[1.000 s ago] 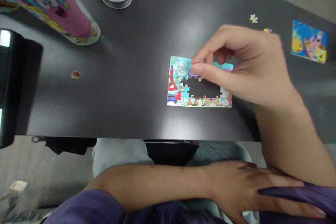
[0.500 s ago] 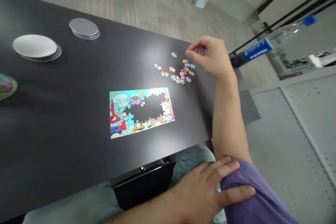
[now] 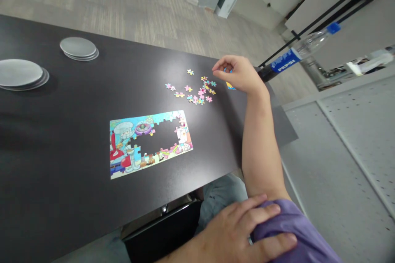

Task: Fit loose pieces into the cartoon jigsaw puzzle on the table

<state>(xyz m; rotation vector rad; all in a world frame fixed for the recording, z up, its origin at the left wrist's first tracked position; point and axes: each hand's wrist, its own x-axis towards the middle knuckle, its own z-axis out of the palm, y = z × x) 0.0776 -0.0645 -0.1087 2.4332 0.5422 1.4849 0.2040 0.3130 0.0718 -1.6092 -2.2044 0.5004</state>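
A partly built cartoon jigsaw puzzle (image 3: 123,148) lies flat on the black table (image 3: 61,102), with a dark gap in its middle. Beyond it to the right is a scatter of several loose puzzle pieces (image 3: 197,92). My right hand (image 3: 239,74) hovers just right of that scatter, thumb and forefinger pinched together at its far edge. Whether a piece sits in the pinch is hidden. My left hand (image 3: 240,230) rests flat on my right arm's purple sleeve (image 3: 290,230), below the table's near edge.
Two stacks of round silver lids (image 3: 78,47) (image 3: 20,74) sit at the table's far left. A small colourful picture card (image 3: 230,86) peeks out under my right hand. A clear Pepsi bottle (image 3: 296,51) lies past the table's right corner. Floor and a pale perforated surface lie to the right.
My right hand left the puzzle and moved out to the loose pieces on the right. My head turned right and up, sliding the puzzle toward the left of the view.
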